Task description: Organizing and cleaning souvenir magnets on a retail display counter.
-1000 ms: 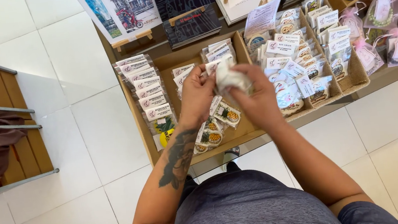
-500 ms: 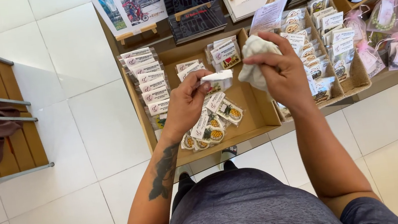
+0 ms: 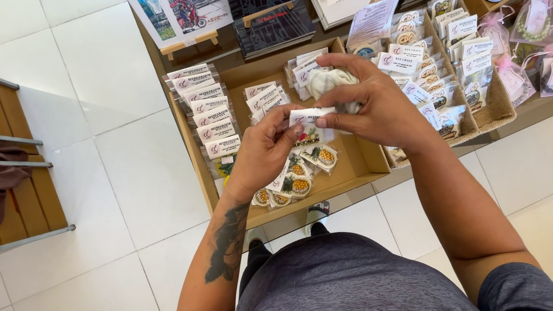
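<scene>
Small packet (image 3: pixel 305 118): clear sleeve with a white header card, pinched between both hands above the cardboard tray (image 3: pixel 355 167).
Left hand (image 3: pixel 263 151): fingers closed on the packet's left end.
Right hand (image 3: pixel 370 103): thumb and forefinger on the packet's right end; remaining fingers curl around a bunched white cloth (image 3: pixel 327 82) (so it holds two things).
Tray contents: pineapple-print packets (image 3: pixel 296 174) lie loose at the front, carded rows (image 3: pixel 206 111) stand at the left.
Progress: looks mid-handling; this packet is not yet set down.
</scene>
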